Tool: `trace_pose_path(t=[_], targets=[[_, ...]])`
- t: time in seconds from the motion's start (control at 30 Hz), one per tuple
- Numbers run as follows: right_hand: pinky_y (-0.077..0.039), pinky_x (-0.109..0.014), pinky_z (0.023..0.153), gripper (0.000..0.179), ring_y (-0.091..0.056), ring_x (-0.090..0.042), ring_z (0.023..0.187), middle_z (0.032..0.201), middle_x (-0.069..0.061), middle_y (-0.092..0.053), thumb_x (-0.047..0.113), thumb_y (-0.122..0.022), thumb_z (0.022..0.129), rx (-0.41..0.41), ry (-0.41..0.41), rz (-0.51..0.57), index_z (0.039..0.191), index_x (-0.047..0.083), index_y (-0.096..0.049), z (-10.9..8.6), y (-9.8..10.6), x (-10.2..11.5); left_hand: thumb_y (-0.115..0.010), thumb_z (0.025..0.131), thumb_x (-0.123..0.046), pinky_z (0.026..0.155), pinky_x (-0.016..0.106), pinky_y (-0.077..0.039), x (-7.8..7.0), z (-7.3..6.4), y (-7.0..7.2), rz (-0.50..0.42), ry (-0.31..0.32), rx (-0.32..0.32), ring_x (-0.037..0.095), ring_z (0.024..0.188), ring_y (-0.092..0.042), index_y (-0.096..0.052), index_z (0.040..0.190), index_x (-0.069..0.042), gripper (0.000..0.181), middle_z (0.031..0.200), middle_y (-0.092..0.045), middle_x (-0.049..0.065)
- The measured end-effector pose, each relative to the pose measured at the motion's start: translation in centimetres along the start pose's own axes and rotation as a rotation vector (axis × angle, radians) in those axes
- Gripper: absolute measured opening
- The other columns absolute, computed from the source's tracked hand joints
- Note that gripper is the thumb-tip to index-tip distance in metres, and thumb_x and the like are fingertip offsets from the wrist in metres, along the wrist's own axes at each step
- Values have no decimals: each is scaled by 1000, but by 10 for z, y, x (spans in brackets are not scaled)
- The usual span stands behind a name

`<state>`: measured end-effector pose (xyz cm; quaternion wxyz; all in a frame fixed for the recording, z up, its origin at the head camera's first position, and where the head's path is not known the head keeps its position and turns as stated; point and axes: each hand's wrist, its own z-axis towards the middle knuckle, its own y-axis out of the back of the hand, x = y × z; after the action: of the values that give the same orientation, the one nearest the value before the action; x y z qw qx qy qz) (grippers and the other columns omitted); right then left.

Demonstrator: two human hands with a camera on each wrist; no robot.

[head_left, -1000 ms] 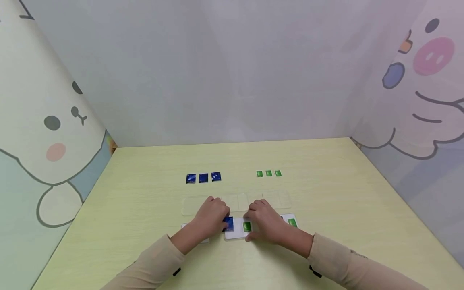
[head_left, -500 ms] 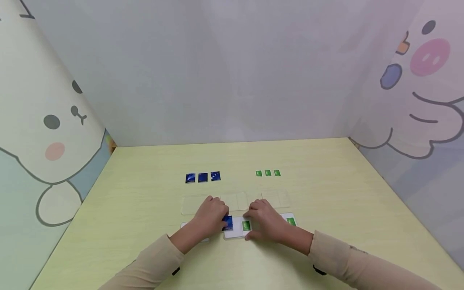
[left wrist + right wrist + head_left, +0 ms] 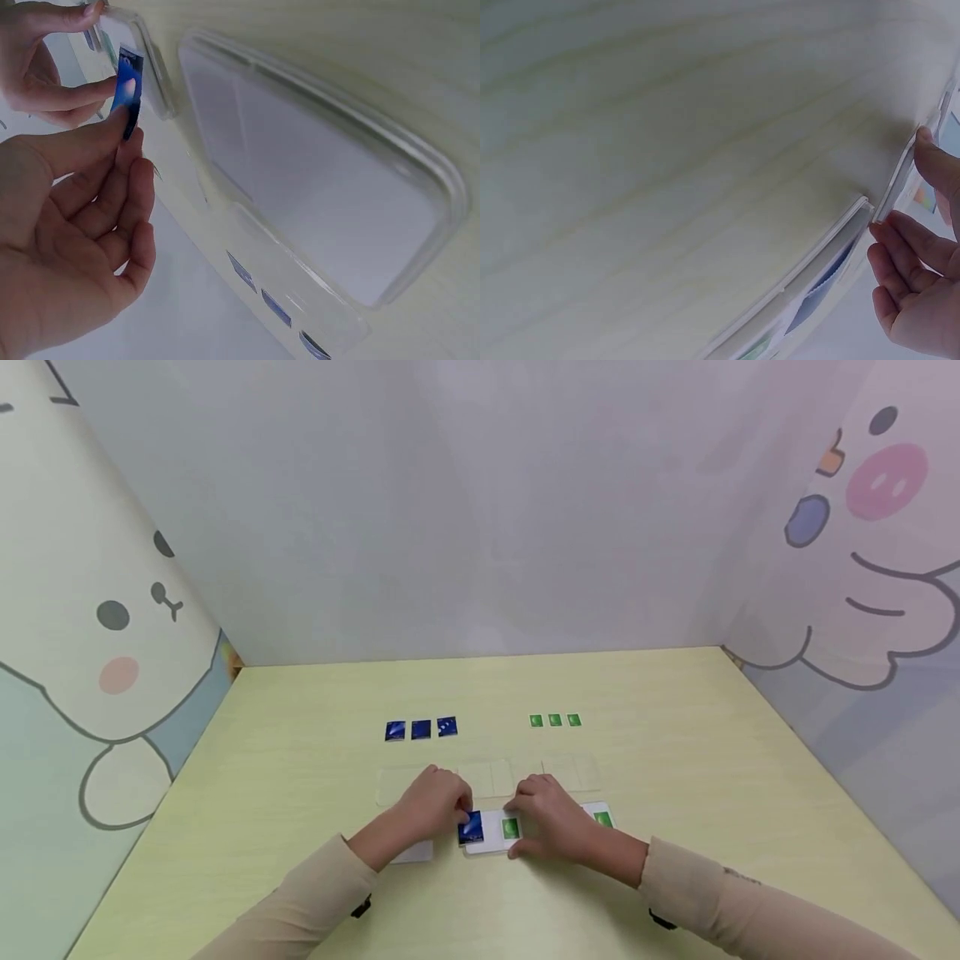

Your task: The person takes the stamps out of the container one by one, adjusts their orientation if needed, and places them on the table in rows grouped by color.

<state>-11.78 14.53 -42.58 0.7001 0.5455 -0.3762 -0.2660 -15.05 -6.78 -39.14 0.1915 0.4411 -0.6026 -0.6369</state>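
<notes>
My left hand [image 3: 435, 802] pinches a small blue picture card [image 3: 470, 828] at its top edge, between thumb and fingers. The card overlaps the left end of the middle shallow white box [image 3: 491, 842]; in the left wrist view the blue card [image 3: 127, 84] appears tilted. A small green card [image 3: 511, 828] lies on that box, right of the blue one. My right hand [image 3: 553, 822] grips the same box, thumb at the near edge and fingers at the far edge, hiding its right part. The right wrist view shows this right hand [image 3: 922, 277] on the box's rim.
Another white box [image 3: 307, 172] lies to the left, partly under my left forearm. The right-hand box [image 3: 780, 304] bears a blue and a green card. Clear plastic lids [image 3: 483, 777] lie beyond; farther back are three blue cards [image 3: 421, 729] and three green cards [image 3: 555, 720].
My left hand has shifted slightly left, its fingers now at the blue card's top edge, so more of the card shows. The card sits slightly lower in view. My right hand stays put.
</notes>
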Motion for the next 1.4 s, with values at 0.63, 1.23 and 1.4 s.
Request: trace_pose_path(t=[0.63,1.23,1.4], targets=[[-42,-33,90,54,-50,-8,89,94,5,-64,48,-85,65,-4,10,8,103,11,-73,-1,0,-1,-73,82,-6,61,26,-43,11,8,18,-264,37,163,13,66,-52,-70,73,-8,10,71,-63,0],[-43,-34,90,55,-50,-9,89,95,4,-65,48,-85,64,-9,21,6,103,11,-73,0,0,-1,-76,79,-7,55,20,-37,21,7,45,-172,101,282,9,61,-46,-69,69,-8,12,65,-61,-2],[-42,-34,90,55,-50,-9,89,94,4,-64,48,-85,64,-11,22,11,102,10,-73,-1,0,-1,-76,79,-8,56,20,-37,26,7,52,-154,113,307,9,62,-46,-70,70,-9,11,67,-62,-2]])
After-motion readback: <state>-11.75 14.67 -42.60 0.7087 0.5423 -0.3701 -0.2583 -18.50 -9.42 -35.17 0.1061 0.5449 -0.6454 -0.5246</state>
